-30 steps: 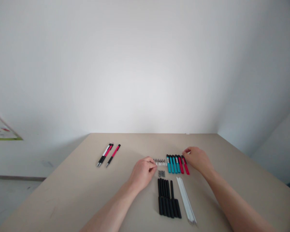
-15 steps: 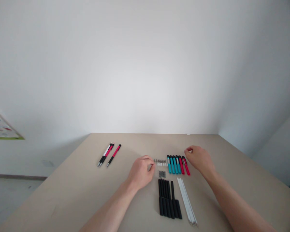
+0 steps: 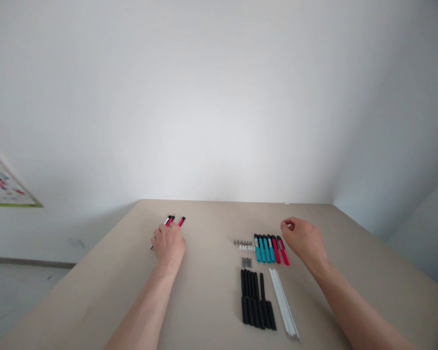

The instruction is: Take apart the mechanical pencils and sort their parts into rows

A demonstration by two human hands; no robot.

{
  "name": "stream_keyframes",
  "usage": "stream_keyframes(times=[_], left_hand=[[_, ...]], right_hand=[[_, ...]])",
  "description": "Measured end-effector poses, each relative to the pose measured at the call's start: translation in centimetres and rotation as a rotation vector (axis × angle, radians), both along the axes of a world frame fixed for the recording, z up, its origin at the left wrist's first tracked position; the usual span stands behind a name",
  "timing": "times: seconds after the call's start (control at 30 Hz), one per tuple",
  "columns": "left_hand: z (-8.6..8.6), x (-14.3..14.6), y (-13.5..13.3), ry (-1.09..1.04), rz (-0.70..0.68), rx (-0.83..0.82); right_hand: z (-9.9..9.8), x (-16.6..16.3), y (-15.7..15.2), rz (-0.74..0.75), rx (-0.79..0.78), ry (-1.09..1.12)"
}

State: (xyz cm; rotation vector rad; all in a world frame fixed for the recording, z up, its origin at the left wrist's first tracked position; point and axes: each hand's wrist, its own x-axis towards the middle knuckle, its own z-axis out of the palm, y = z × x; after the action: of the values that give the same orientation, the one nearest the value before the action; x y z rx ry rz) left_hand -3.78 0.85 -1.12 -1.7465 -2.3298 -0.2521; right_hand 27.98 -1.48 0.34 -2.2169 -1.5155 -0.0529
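My left hand lies over the pens at the left of the table, its fingers bent down with gaps between them. It hides most of a white pen and two red pens; their black upper ends stick out beyond it. My right hand hovers at the right with thumb and fingertips drawn together. Whether anything is between them, I cannot make out. Close to its fingertips is a row of pen barrels, several teal barrels and two red barrels, all with black tops.
Metal tips, white small parts and springs lie left of and below the barrels. Nearer me are black grips and tubes and a bundle of white refills. A wall stands behind the beige table.
My left hand has moved left from beside the small parts to the pens, covering them. My right hand has stayed almost in place, still pinched.
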Motion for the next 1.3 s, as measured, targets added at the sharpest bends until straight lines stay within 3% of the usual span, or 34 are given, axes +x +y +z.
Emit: stream_keyframes(times=[0.2, 0.3, 0.37, 0.47, 0.57, 0.67, 0.77, 0.83, 0.93, 1.0, 1.07, 1.13, 1.23, 1.3], left_hand=[[-0.6, -0.8, 0.6, -0.055, -0.029, -0.047], [-0.4, -0.2, 0.7, -0.092, -0.128, 0.044], [-0.2, 0.8, 0.4, -0.174, -0.313, 0.218], [0.0, 3.0, -0.4, -0.425, -0.726, 0.434], [0.0, 4.7, -1.7, -0.541, -1.1, 0.376], [0.2, 5.4, -2.6, -0.534, -1.258, 0.278], [0.3, 5.4, -2.7, -0.501, -1.235, 0.327], [0.3, 5.3, -2.3, -0.565, -1.102, 0.452], [0.1, 5.4, -1.8, -0.894, -0.819, 0.577], [0.0, 5.7, -1.7, -1.208, -0.751, 0.444], [0.0, 6.3, -2.0, -1.467, -0.812, 0.196], [0.0, 6.9, -2.4, -1.625, -0.907, 0.044], [0.1, 7.4, -3.0, -1.76, -0.974, 0.055], [0.1, 7.3, -3.3, -1.666, -0.992, 0.085]], right_hand=[[0.0, -0.3, -0.1, 0.029, 0.025, 0.006], [0.2, -0.9, -0.4, 0.077, 0.092, 0.032], [0.4, -1.6, -0.8, 0.176, 0.164, 0.09], [0.6, -3.2, -1.6, 0.462, 0.267, 0.228], [0.8, -4.7, -2.6, 0.7, 0.301, 0.287], [0.8, -5.8, -3.2, 0.821, 0.327, 0.263], [0.8, -6.3, -3.5, 0.885, 0.352, 0.261], [0.8, -6.3, -3.5, 0.81, 0.406, 0.295], [0.6, -6.2, -3.3, 0.573, 0.481, 0.431], [0.5, -6.3, -3.3, 0.465, 0.476, 0.591], [0.4, -6.6, -3.3, 0.454, 0.432, 0.73], [0.3, -7.1, -3.5, 0.534, 0.35, 0.76], [0.2, -7.9, -3.9, 0.694, 0.257, 0.588], [0.2, -8.1, -4.1, 0.761, 0.261, 0.437]])
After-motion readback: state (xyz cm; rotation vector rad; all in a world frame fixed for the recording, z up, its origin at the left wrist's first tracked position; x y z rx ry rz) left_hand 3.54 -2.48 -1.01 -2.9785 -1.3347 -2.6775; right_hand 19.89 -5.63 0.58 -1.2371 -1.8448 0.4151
